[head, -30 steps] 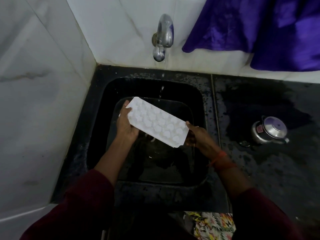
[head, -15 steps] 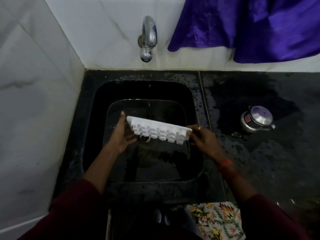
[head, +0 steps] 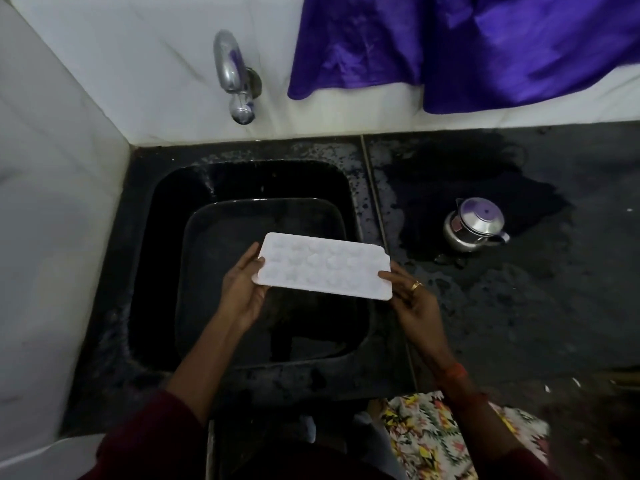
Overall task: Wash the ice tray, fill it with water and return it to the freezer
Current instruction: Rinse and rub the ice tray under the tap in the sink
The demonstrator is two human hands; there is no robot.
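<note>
1. Head view: the tray was held level over the sink, left hand and right hand pinching its short ends.
2. Filling would call for keeping it level beneath the tap.

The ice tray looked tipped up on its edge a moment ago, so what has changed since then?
The white ice tray has been turned from tipped on edge to nearly flat, open side up, above the sink. The left hand and right hand keep hold of its two short ends. A second ago a thin trickle fell from the tap; none shows now. The steel pot stays on the wet counter.
</note>
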